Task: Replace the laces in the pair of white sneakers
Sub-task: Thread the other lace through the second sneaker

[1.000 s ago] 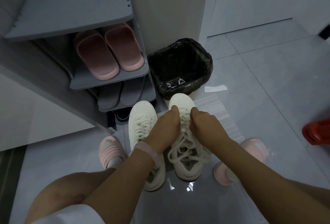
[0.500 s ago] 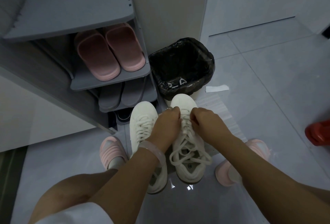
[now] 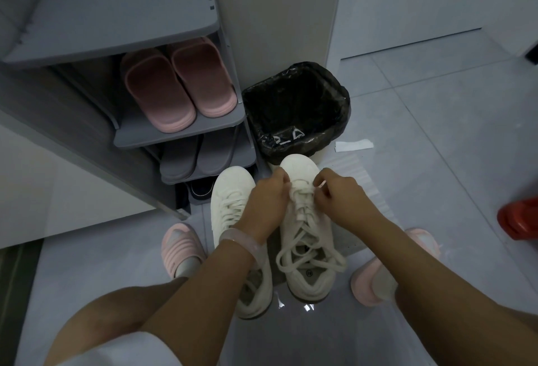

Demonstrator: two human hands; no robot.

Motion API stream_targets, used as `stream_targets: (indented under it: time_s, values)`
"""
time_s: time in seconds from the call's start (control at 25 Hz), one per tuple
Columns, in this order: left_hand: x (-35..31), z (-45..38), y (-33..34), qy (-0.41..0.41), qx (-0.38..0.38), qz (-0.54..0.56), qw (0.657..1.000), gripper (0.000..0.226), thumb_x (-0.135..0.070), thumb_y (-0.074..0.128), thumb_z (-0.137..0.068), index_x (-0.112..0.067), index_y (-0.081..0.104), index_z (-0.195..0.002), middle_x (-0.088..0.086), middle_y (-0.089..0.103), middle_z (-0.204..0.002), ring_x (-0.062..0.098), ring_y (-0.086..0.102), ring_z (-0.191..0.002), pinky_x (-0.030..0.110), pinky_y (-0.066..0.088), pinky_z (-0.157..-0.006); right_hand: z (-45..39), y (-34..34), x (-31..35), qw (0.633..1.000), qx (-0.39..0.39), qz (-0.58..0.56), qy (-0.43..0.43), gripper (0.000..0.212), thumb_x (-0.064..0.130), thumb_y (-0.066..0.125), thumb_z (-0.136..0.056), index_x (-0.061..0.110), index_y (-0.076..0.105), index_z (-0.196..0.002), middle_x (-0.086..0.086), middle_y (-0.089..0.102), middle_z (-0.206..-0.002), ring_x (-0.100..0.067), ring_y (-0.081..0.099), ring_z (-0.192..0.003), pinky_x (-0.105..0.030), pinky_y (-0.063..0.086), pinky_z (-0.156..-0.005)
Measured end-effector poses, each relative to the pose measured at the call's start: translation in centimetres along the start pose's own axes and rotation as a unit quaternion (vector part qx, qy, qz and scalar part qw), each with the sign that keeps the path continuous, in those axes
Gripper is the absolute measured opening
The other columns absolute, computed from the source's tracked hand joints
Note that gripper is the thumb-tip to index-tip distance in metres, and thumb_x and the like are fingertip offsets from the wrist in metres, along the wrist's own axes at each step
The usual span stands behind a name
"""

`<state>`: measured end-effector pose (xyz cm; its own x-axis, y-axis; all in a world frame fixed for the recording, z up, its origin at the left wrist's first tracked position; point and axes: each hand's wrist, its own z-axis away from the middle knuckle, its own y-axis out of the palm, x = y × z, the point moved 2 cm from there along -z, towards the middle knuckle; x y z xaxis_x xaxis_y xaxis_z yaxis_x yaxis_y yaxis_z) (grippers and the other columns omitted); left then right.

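Head view: left hand [image 3: 269, 201], right hand [image 3: 339, 199] pinch lace [image 3: 302, 190] on right sneaker [image 3: 305, 249]

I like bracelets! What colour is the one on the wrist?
Pale, see-through pink. The bracelet sits on the left wrist, seen in the head view.

Grey tiled floor [image 3: 436, 161] under two white sneakers [image 3: 305, 249], black-lined bin [image 3: 294, 109], paper scrap [image 3: 353, 145]

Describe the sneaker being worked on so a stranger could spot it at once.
Find the black-lined bin beside the grey shoe rack. Two white sneakers lie in front; it is the right sneaker, toe at the bin, with both hands at its laces.
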<state>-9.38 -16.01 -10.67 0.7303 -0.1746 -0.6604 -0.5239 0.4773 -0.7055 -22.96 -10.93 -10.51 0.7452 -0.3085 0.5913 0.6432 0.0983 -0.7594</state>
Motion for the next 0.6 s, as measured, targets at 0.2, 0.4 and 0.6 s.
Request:
stream_targets:
  time_s: [0.2,0.4,0.6]
  values:
    - [0.0,-0.4,0.1,0.034,-0.002,-0.03,0.999,0.021,-0.009,0.045,-0.09,-0.01,0.051,-0.111,0.007,0.048,-0.095,0.027,0.053,-0.094,0.032,0.041,-0.075,-0.4,0.3,0.6,0.998,0.001,0.066,-0.023,0.017,0.018,0.046,-0.093,0.015,0.051,-0.109,-0.005,0.057,-0.087,-0.025,0.057,-0.08,-0.035,0.048,-0.069]
    - [-0.7,-0.9,0.3,0.069,0.014,-0.105,0.992,0.019,-0.018,0.046,-0.092,-0.009,0.056,-0.107,0.012,0.048,-0.108,0.03,0.054,-0.094,0.04,0.046,-0.078,-1.0,0.6,2.0,0.987,-0.002,0.156,-0.039,0.019,0.019,0.04,-0.094,0.009,0.05,-0.108,-0.009,0.055,-0.101,-0.029,0.057,-0.088,-0.031,0.036,-0.065]
    - [-0.8,-1.4,0.9,0.051,0.041,-0.132,0.989,0.018,-0.016,0.036,-0.097,-0.003,0.043,-0.106,0.016,0.045,-0.116,0.037,0.053,-0.095,0.049,0.044,-0.083,-1.3,1.0,1.6,0.992,0.003,0.125,-0.028,0.014,0.014,0.038,-0.094,0.007,0.043,-0.105,-0.01,0.055,-0.101,-0.031,0.056,-0.088,-0.035,0.039,-0.068]
